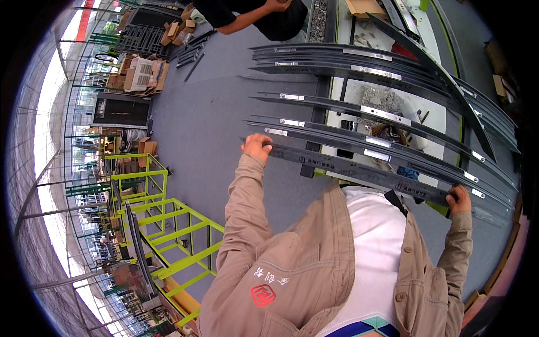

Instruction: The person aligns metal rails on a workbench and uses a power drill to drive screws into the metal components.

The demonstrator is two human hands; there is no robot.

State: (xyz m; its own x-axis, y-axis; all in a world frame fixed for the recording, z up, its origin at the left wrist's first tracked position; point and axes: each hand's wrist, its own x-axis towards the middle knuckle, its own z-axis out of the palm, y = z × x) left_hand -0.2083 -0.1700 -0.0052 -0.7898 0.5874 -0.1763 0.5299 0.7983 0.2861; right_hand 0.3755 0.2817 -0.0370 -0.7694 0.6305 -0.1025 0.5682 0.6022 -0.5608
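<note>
Long dark-grey metal profiles lie side by side across a workbench in front of me. My left hand (257,147) is closed round the left end of the nearest metal profile (351,167). Further right, the fingers of my right hand (459,199) curl over the same profile near its other end. Printed marks run along its side facing me. Just beyond it, other profiles (331,132) carry small silver plates (386,115) along their tops. One more profile (443,78) lies slantwise over the far ones.
Under the profiles, the white bench top (435,147) holds grey debris and small parts. A person in dark clothes (247,22) stands across from me. Yellow-green metal frames (185,224) stand on the grey floor at the left; cardboard boxes (147,73) lie farther back.
</note>
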